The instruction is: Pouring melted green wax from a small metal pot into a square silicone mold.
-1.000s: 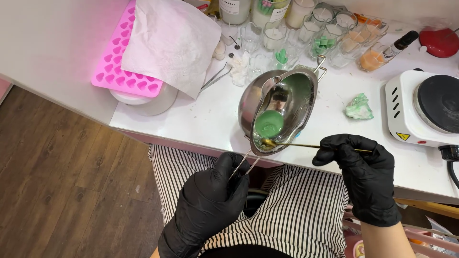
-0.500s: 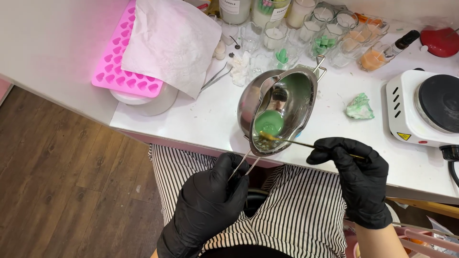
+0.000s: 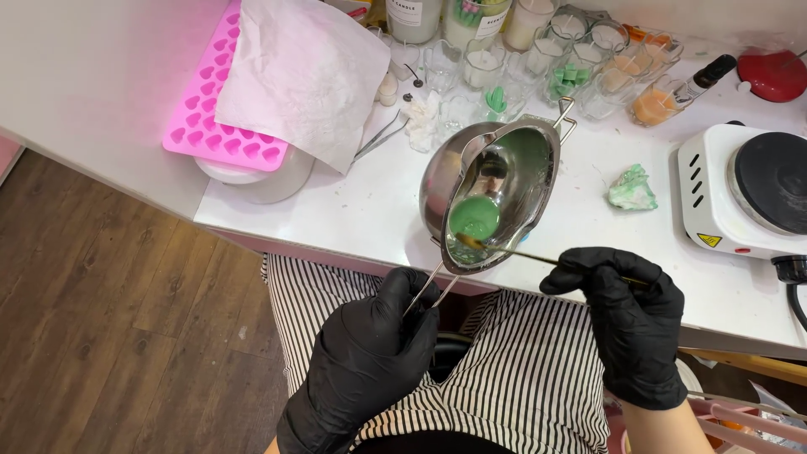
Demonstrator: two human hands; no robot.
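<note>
A steel melting pot (image 3: 525,172) is tilted toward me over the white table's near edge, with green liquid wax (image 3: 475,217) pooled at its lower lip. My left hand (image 3: 370,357), in a black glove, grips the pot's wire handle (image 3: 427,290) below the table edge. My right hand (image 3: 626,319), also gloved in black, pinches a thin stick (image 3: 525,254) whose tip rests in the wax at the pot's rim.
A white hotplate (image 3: 744,197) stands at the right, with a crumpled green-stained tissue (image 3: 632,189) beside it. A pink heart mould (image 3: 220,118) under a white paper sheet (image 3: 307,71) lies at the left. Several glass jars (image 3: 588,50) line the back. Wooden floor lies at the left.
My right hand has shifted slightly left and closer to me with the stick. The pot stays tilted in my left hand.
</note>
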